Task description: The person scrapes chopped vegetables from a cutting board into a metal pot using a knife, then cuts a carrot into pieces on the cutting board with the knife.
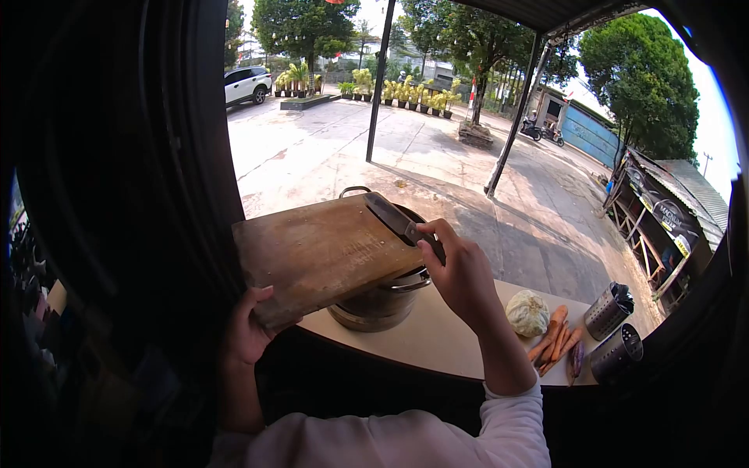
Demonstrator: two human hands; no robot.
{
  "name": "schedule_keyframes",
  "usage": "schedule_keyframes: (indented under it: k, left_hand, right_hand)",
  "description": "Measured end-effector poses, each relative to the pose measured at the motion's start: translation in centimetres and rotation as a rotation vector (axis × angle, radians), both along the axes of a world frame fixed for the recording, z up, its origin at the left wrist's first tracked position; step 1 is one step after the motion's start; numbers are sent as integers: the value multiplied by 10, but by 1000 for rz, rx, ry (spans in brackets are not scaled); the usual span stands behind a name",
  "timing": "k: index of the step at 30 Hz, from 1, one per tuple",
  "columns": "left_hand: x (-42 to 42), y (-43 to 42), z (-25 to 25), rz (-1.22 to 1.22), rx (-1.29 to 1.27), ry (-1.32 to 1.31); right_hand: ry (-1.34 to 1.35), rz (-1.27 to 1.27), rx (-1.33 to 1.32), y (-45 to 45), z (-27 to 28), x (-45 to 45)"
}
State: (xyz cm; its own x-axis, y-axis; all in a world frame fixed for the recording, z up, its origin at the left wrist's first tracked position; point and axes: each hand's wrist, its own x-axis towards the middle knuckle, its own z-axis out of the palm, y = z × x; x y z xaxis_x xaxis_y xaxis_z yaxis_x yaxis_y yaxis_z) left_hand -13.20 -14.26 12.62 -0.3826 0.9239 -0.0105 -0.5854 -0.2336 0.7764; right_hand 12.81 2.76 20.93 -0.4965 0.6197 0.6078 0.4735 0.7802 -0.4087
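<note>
My left hand (251, 324) grips the near left corner of a wooden cutting board (312, 246), thumb on top. The board is held tilted over a metal pot (374, 310), whose mouth it mostly covers. In my right hand (460, 269) is a knife (386, 217), held by its dark handle. Its blade lies against the board's far right edge, above the pot's opening. A few small bits cling to the board's surface. What is inside the pot is hidden.
The pot stands on a pale counter (445, 335). At its right lie a cabbage (528, 313), several carrots (555, 342) and a purple eggplant (576, 359). Two perforated metal holders (608, 310) stand at the right end. Beyond the counter's edge is a paved yard with posts.
</note>
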Motion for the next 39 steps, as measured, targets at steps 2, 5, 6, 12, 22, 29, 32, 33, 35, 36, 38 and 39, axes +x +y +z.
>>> schedule_keyframes:
  k: [2, 5, 6, 12, 22, 29, 32, 33, 35, 36, 38, 39]
  left_hand:
    - [0, -1, 0, 8, -8, 0]
    - [0, -2, 0, 13, -11, -4]
    - [-1, -2, -2, 7, -3, -4]
    - [-4, -7, -7, 45, 21, -12]
    - [5, -11, -4, 196, 32, 10]
    - [12, -20, 20, 191, 77, -57]
    - [18, -22, 32, 161, 97, -30]
    - [21, -22, 37, 162, 99, -22]
    - [28, -22, 46, 164, 107, -11]
    - [32, -21, 49, 165, 111, -10]
    - [34, -18, 50, 141, 126, -8]
    - [32, -17, 49, 117, 135, -7]
  right_hand:
    - [-40, 48, -43, -9, 4, 4]
    - [-116, 57, -66, -12, 0, 8]
    - [-111, 34, -41, -8, -4, 10]
    - [65, -33, -125, 32, -22, 25]
    - [438, 49, -487, 127, -93, 16]
    - [437, 23, -606, 124, -136, -8]
    - [472, 40, -613, 118, -141, -16]
    - [476, 62, -606, 115, -142, -21]
    - [487, 108, -591, 110, -145, -32]
    - [457, 136, -595, 111, -148, -37]
    - [440, 204, -686, 97, -141, -48]
    - [427, 256, -702, 96, -144, -55]
